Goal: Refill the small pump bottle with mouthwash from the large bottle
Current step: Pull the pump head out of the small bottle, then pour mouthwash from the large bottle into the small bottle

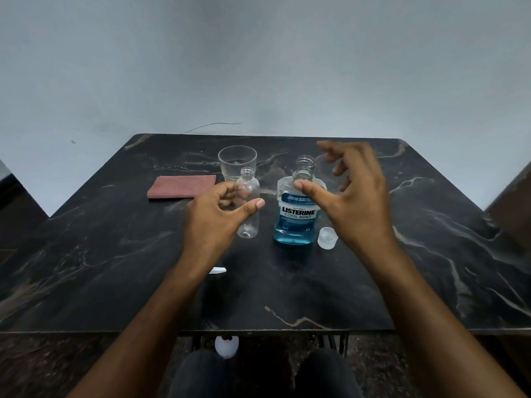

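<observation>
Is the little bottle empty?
Yes, empty. The small bottle is clear all through, with no blue liquid inside, and its top is open.

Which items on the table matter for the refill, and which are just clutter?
In play: small bottle, open and empty; mouthwash bottle, uncapped; its cap; left hand; right hand.
Lying about: cup; red cloth; white scrap.
</observation>
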A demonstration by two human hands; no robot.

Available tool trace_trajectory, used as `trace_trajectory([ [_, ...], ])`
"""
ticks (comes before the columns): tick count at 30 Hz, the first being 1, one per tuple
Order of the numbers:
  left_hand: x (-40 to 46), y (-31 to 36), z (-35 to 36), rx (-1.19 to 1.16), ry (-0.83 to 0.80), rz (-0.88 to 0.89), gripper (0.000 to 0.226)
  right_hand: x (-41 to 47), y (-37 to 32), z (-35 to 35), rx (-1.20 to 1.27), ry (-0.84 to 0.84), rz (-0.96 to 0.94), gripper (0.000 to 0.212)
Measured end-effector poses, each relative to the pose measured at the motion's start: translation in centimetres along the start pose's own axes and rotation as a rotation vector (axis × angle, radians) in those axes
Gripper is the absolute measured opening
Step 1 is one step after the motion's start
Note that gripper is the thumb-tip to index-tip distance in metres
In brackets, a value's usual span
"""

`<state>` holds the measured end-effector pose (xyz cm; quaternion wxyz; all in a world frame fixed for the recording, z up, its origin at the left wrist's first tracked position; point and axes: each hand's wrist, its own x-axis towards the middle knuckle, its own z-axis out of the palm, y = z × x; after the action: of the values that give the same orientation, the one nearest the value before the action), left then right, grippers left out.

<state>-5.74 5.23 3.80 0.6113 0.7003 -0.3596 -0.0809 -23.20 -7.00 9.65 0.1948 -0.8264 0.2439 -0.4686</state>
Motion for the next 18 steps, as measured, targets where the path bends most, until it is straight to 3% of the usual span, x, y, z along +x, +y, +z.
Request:
trace_trajectory([
  [4, -0.1, 0.5, 0.1, 0.012, 0.000, 0.007, 0.038, 0.4, 1.8, 1.0, 0.173, -0.219, 0.264, 0.087],
  [8, -0.4, 0.7, 0.1, 0.015, -0.004, 0.018, 0.036, -0.2, 3.2, 1.7, 0.401, -0.385, 0.373, 0.078],
  [11, -0.6, 0.7, 0.1, 0.024, -0.003, 0.025, 0.038, -0.8, 3.8, 2.3, 0.537, -0.377, 0.385, 0.062],
  [18, -0.6, 0.3, 0.2, -0.011, -0.012, -0.005, 0.044, -1.5, 4.0, 3.0, 0.638, -0.303, 0.406, 0.055],
])
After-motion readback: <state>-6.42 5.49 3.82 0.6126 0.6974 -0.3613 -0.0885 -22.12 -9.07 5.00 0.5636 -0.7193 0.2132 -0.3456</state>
